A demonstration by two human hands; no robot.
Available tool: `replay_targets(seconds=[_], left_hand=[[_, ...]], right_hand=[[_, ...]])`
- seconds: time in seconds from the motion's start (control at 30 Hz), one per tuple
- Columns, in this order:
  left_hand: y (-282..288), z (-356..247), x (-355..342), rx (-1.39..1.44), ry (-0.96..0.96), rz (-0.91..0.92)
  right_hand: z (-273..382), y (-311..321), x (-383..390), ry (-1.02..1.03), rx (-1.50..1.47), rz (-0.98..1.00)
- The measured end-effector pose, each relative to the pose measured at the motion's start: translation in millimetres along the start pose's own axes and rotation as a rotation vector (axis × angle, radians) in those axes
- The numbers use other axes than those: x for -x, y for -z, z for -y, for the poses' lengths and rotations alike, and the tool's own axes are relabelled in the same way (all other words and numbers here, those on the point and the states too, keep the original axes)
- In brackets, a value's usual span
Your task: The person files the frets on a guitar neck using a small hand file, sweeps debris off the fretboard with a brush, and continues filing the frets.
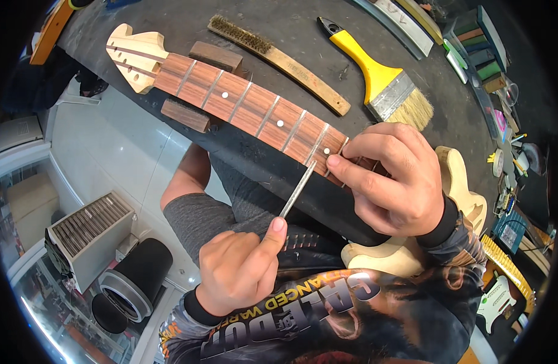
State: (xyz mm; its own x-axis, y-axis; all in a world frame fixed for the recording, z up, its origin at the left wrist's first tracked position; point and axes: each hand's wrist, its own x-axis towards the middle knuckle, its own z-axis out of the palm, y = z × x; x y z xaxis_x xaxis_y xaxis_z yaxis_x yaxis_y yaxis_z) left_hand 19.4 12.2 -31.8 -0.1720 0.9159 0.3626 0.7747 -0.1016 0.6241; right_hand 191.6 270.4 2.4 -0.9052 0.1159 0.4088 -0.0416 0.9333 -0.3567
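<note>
An unfinished electric guitar lies across the workbench, its pale headstock (135, 57) at the far left. The brown fretboard (248, 104) carries metal frets and white dot inlays. Its pale body (385, 255) is partly hidden under my right arm. My left hand (236, 261) is closed around a slim metal file (298, 189), thumb laid along it. The file's tip touches the near edge of the fretboard, at a fret's end. My right hand (394, 176) grips the guitar neck close to the body, bent fingertips beside the file tip; some of its fingers are hidden.
Wooden blocks (215, 56) flank the neck. Beyond it on the dark workbench (170, 24) lie a wooden-handled wire brush (297, 73) and a yellow paintbrush (367, 60). Small tools crowd the right side. A black bin (142, 273) stands on the floor at left.
</note>
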Motion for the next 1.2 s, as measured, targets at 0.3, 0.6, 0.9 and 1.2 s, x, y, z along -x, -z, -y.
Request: replay_targets(seconds=[0.3,0.6,0.9,1.2], left_hand=[[-25.0,8.6,-51.5,-0.023,-0.016,-0.009],[-28.5,10.5,-58.2,0.012,-0.012,-0.032],[5.8,6.4,43.2,0.173,-0.001,-0.204],[-13.0,16.3,46.9,0.595,0.419,-0.456]], right_hand=[[-6.7,-1.3,4.3,-0.024,-0.009,0.008],[1.2,1.8,-0.5,-0.062,-0.046,0.041],[2.4,0.2,-3.8,-0.08,-0.007,0.053],[-8.5,7.8,-1.5,-0.298,0.165,-0.04]])
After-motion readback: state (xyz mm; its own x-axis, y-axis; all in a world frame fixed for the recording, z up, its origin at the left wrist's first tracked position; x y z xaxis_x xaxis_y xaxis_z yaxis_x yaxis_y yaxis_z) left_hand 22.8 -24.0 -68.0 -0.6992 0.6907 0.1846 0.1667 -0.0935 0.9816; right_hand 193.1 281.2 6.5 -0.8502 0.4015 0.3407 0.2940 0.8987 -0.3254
